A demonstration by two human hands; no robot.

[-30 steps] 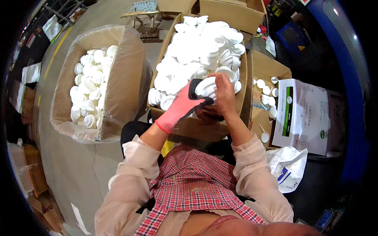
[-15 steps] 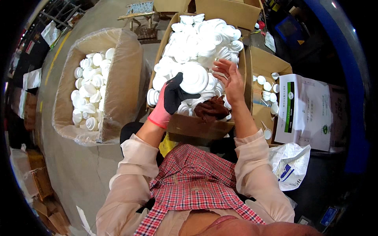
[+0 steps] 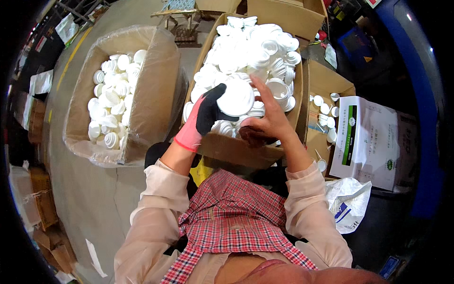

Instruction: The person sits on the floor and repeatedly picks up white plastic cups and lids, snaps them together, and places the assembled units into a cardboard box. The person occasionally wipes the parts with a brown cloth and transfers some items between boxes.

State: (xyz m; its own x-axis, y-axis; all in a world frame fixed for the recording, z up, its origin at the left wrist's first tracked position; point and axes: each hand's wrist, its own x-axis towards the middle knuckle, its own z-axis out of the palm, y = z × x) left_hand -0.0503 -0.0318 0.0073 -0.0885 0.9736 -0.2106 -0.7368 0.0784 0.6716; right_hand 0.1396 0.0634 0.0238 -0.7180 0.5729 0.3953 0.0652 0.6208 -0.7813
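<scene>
My left hand [image 3: 206, 113], in a black and pink glove, grips a round white plastic lid [image 3: 234, 98] by its left edge, thumb and fingers apart around the rim. Its smooth flat face is turned up. At the lid's right side is my bare right hand [image 3: 272, 118], fingers spread and curved; the fingertips are close to the upper right rim, and whether they touch it I cannot tell. A dark brown cloth [image 3: 255, 136] lies partly under that hand. Below both hands, a cardboard box [image 3: 241, 154] holds a heap of similar stepped white lids [image 3: 246, 45].
To the left stands a plastic-lined carton [image 3: 158, 94] with more white lids. On the right, a shallow carton [image 3: 318, 142] holds several small white pieces, beside a white printed carton flap [image 3: 373, 137] and a white plastic bag [image 3: 350, 203]. A low stool [image 3: 182, 12] stands behind.
The lid in my left hand shows a smooth face instead of its stepped rings. My right hand has come down and closer to the lid, over the brown cloth. The whole view has shifted slightly.
</scene>
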